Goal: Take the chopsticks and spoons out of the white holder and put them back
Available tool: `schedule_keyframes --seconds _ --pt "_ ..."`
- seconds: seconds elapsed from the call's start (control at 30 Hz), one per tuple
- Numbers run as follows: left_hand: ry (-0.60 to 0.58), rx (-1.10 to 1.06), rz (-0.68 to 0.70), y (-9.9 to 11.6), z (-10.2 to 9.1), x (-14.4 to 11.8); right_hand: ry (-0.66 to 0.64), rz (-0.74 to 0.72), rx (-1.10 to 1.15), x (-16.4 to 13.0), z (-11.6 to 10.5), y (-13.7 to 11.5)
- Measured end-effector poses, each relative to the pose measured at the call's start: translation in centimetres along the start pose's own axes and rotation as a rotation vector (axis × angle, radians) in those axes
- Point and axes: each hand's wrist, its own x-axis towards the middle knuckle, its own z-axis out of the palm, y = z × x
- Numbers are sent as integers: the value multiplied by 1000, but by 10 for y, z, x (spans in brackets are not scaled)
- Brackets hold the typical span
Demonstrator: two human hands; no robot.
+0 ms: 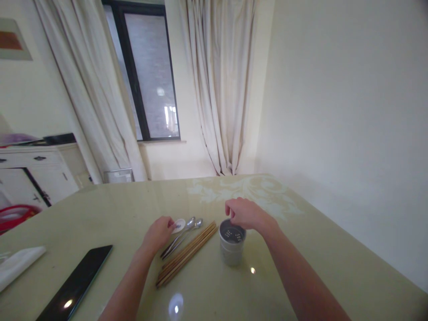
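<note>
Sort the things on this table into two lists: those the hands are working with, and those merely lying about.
In hand:
left hand on the white spoon
right hand over the grey holder
metal spoons and chopsticks between them

Lying about:
black tablet
white cloth
red basin, beyond the table

The right hand (245, 214) hovers curled over the rim of a grey cup (232, 246) on the glossy surface (301, 267). The left hand (158, 234) touches a white spoon (179, 225); just beside its fingers (170, 226) lie metal spoons (187, 229) and wooden chopsticks (187, 254).
</note>
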Motion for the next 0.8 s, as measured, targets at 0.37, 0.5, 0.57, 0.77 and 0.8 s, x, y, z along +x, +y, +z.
schedule_keyframes --seconds 0.37,0.5,0.57,0.77,0.8 --pt "17 -240 262 49 -24 -12 -121 -98 6 0 6 7" --pt "-187 -172 422 82 -19 -31 -173 -158 35 0 7 8" --pt "-227 -114 414 91 -12 -38 -190 -164 57 1 8 8" --pt "-294 -46 348 93 -6 -42 -178 -180 55 3 11 10" --pt "-310 -38 339 92 -6 -42 -176 -179 55 4 12 10"
